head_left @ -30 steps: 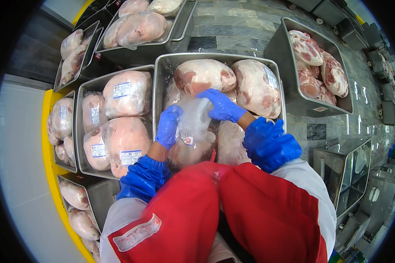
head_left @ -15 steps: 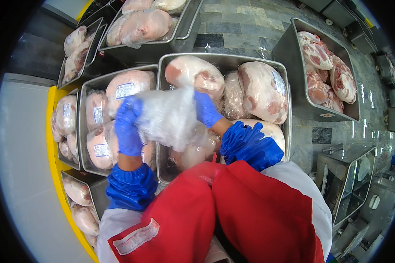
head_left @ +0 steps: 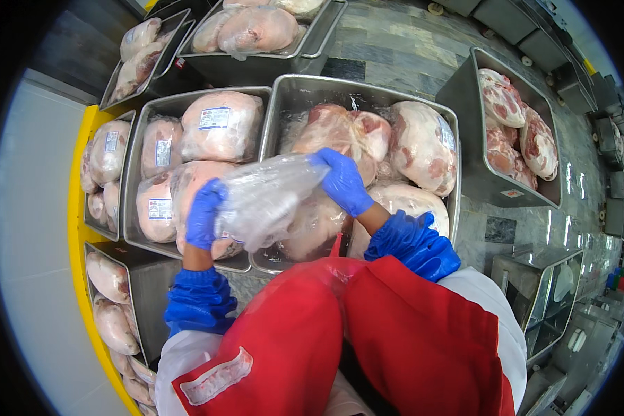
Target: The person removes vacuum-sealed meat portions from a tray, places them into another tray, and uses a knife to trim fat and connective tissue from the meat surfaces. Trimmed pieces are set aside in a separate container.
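My left hand [head_left: 205, 211], in a blue glove, grips one end of a crumpled clear plastic bag [head_left: 267, 194]. My right hand [head_left: 341, 179], also gloved, pinches its upper right end, so the bag is stretched between them over two steel tubs. The middle tub [head_left: 305, 87] holds several big pale meat pieces; a redder piece [head_left: 326, 125] lies just beyond the bag, and a labelled one [head_left: 419, 149] at its right. The left tub [head_left: 135, 177] holds wrapped, labelled pieces [head_left: 218, 125], partly hidden by my left hand and the bag.
More meat-filled tubs stand at upper left [head_left: 256, 62], far left [head_left: 107, 156], lower left [head_left: 142, 291] and right [head_left: 499, 187]. A steel cart [head_left: 534, 291] is at lower right, on the tiled floor [head_left: 367, 35]. A yellow edge [head_left: 83, 243] and pale wall [head_left: 38, 229] line the left.
Both hands have lifted the bag and shifted it left, now stretched wider between them. The piece at the back of the middle tub shows more red meat than before. The view has shifted slightly.
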`<state>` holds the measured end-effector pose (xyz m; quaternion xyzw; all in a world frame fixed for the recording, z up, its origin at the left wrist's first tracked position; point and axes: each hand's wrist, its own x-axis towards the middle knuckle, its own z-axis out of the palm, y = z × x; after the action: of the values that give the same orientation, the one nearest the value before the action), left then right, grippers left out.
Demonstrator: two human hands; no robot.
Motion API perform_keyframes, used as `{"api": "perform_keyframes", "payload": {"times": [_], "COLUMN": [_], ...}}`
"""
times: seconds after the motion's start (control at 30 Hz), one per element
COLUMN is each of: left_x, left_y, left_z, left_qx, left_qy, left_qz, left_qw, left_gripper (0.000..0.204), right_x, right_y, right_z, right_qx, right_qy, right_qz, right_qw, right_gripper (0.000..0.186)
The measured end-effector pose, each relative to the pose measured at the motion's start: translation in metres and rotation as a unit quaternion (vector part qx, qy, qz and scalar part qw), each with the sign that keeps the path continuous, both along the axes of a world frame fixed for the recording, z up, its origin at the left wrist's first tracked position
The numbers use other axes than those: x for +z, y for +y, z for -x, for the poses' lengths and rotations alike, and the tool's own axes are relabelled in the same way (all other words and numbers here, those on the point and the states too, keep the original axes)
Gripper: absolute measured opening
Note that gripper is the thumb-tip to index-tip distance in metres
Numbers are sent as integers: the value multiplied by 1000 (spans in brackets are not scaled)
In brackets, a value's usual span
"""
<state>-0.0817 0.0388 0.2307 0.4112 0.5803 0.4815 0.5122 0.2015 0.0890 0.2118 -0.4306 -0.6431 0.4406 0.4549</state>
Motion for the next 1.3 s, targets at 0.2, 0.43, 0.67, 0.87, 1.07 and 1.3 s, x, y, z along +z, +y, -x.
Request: {"api": "perform_keyframes", "payload": {"times": [0.2, 0.43, 0.67, 0.87, 1.07, 1.3], "left_x": [-149, -144, -245, -219, -239, -230], "left_y": [0, 17, -5, -11, -5, 0], "left_z": [-55, -142, -130, -126, -112, -107], "left_qx": [87, -101, -365, -301, -191, -256], "left_qy": [-260, -270, 293, 122, 24, 118], "left_qz": [301, 409, 145, 250, 274, 275], "left_qw": [913, 866, 872, 912, 942, 919], "left_gripper": [22, 26, 31, 39, 33, 27], "right_x": [-47, -61, -130, -207, -99, -125], "right_y": [-69, -63, 31, 91, 175, 98], "right_z": [13, 12, -44, -30, 139, 60], "right_qx": [152, 354, 21, 48, 108, 196], "right_qy": [-130, -86, -416, -361, -273, -110], "right_qz": [-13, 43, 46, -237, -28, -180], "right_qw": [980, 930, 908, 901, 956, 958], "right_gripper": [21, 39, 47, 26, 13, 38]}}
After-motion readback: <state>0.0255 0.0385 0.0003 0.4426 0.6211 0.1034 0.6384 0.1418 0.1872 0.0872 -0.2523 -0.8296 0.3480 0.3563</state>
